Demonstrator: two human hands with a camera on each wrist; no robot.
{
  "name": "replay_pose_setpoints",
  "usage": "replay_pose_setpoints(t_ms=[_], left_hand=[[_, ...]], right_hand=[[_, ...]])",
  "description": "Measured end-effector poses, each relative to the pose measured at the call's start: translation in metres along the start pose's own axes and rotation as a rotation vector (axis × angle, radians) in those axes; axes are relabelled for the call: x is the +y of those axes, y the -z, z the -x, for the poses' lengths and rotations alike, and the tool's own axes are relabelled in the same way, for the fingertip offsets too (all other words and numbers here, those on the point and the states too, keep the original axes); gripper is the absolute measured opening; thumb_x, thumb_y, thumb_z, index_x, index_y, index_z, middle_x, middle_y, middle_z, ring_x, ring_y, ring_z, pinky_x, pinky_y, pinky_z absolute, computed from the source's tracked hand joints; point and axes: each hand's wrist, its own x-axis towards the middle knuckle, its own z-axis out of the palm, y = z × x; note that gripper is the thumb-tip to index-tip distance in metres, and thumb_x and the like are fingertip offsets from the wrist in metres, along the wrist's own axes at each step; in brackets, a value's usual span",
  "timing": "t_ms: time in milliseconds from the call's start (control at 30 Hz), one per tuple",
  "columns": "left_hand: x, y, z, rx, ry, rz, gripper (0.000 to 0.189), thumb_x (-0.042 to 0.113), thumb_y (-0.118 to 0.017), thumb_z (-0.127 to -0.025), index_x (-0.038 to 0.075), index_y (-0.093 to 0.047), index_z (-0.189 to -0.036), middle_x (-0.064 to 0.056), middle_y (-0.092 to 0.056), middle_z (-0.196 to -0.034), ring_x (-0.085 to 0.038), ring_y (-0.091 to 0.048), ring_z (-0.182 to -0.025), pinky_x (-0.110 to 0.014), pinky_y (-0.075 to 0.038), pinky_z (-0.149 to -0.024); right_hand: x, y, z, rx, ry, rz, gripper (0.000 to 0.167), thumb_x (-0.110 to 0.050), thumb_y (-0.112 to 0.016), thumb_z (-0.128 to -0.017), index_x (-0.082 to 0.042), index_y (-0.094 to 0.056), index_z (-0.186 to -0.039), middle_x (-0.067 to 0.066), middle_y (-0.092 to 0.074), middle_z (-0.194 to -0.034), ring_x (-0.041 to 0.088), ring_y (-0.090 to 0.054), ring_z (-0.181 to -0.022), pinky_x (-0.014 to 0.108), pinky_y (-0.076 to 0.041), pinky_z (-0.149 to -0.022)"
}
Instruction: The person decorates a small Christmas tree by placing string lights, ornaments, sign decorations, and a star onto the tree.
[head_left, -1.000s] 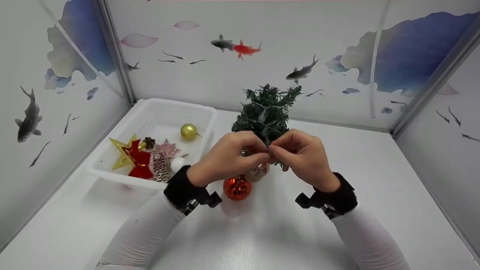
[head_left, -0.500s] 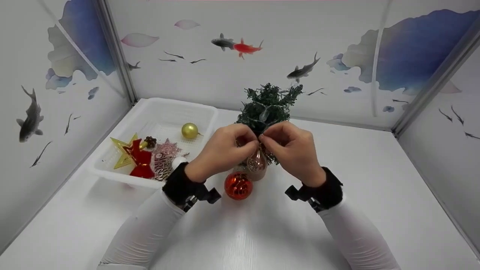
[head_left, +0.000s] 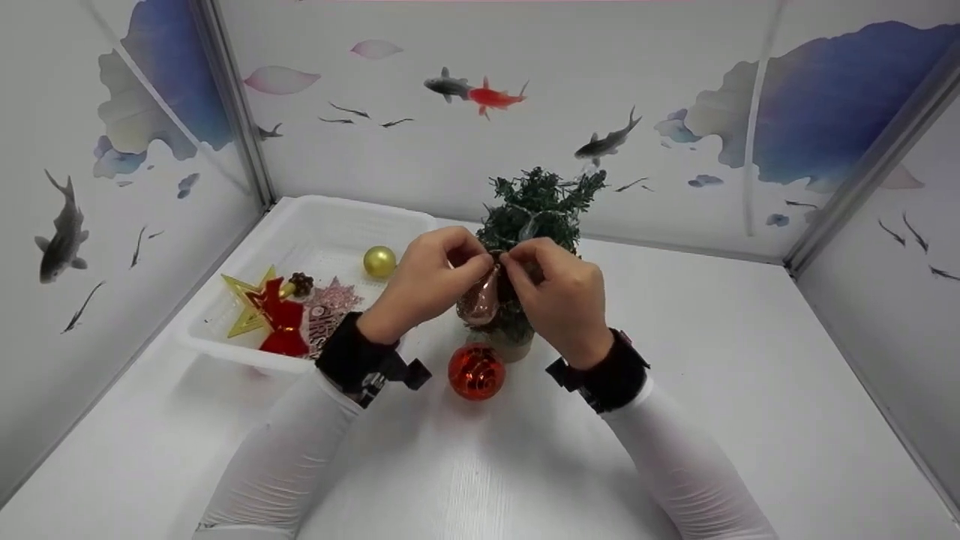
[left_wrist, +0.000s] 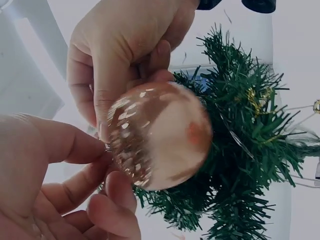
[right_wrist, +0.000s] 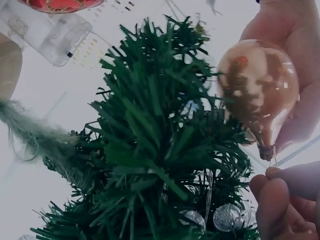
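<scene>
A teardrop-shaped rose-gold Christmas bauble (head_left: 480, 301) hangs by a thin loop, neck up, in front of the left side of a small green Christmas tree (head_left: 536, 196). My left hand (head_left: 433, 276) pinches the loop between thumb and forefinger above the bauble's neck. Facing it, fingertips almost together, my right hand (head_left: 564, 301) pinches the same loop. Close up in the left wrist view, the shiny bauble (left_wrist: 162, 137) partly covers the fingers. The right wrist view shows its narrow neck and the loop (right_wrist: 273, 162) running into the fingers.
An orange-red bauble (head_left: 477, 372) lies before the tree's pot (head_left: 514, 349). A white plastic basket (head_left: 247, 360) at left holds a gold star (head_left: 244, 304), red bow (head_left: 283, 337), gold ball (head_left: 379, 262) and other ornaments. A clear box (right_wrist: 65, 40) lies near the tree. Printed walls enclose the table.
Both hands have moved left and slightly up across the tree, carrying the bauble from its middle to its left side. Both keep their pinch. The basket and the orange-red bauble stay put.
</scene>
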Motion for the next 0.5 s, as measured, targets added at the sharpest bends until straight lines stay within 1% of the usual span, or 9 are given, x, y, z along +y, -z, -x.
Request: replay_pose_setpoints(t_ms=[100,233,333,400,500], left_hand=[[-0.004,0.000,-0.003,0.041,0.007,0.032,0.009,0.019,-0.061,-0.090,0.019,-0.068,-0.084,0.004,-0.065,-0.079,-0.012,-0.057,-0.072,-0.030,-0.046,-0.065],[-0.008,-0.002,-0.006,0.078,0.030,0.074,0.010,0.019,-0.062,-0.090,0.015,-0.068,-0.084,0.002,-0.065,-0.079,-0.013,-0.057,-0.072,-0.030,-0.046,-0.065],[-0.008,-0.004,-0.007,0.076,0.050,0.081,0.011,0.021,-0.061,-0.092,0.014,-0.067,-0.084,0.000,-0.064,-0.079,-0.014,-0.056,-0.071,-0.031,-0.045,-0.064],[-0.008,-0.005,-0.007,0.069,0.063,0.070,0.013,0.023,-0.060,-0.093,0.014,-0.066,-0.086,0.000,-0.063,-0.080,-0.014,-0.055,-0.071,-0.031,-0.045,-0.065],[-0.007,-0.008,-0.008,0.055,0.099,0.083,0.015,0.025,-0.058,-0.095,0.014,-0.065,-0.089,-0.002,-0.063,-0.082,-0.015,-0.056,-0.072,-0.031,-0.046,-0.065]], right_hand=[[-0.004,-0.005,-0.002,0.018,0.006,0.059,0.005,-0.015,-0.070,-0.088,-0.010,-0.068,-0.087,-0.001,-0.070,-0.078,0.005,-0.064,-0.064,0.020,-0.052,-0.059],[-0.009,-0.010,-0.003,0.010,-0.020,0.096,0.006,-0.015,-0.067,-0.090,-0.009,-0.066,-0.089,0.000,-0.069,-0.077,0.008,-0.065,-0.063,0.024,-0.052,-0.054],[-0.011,-0.012,-0.004,0.004,-0.051,0.105,0.008,-0.014,-0.065,-0.091,-0.007,-0.064,-0.091,0.002,-0.070,-0.077,0.012,-0.065,-0.061,0.028,-0.051,-0.051],[-0.012,-0.013,-0.005,0.004,-0.069,0.106,0.008,-0.014,-0.065,-0.091,-0.005,-0.063,-0.092,0.003,-0.070,-0.076,0.013,-0.065,-0.060,0.029,-0.051,-0.049],[-0.012,-0.014,-0.005,-0.005,-0.085,0.123,0.009,-0.013,-0.065,-0.091,-0.005,-0.062,-0.093,0.003,-0.069,-0.075,0.013,-0.064,-0.057,0.029,-0.050,-0.047]])
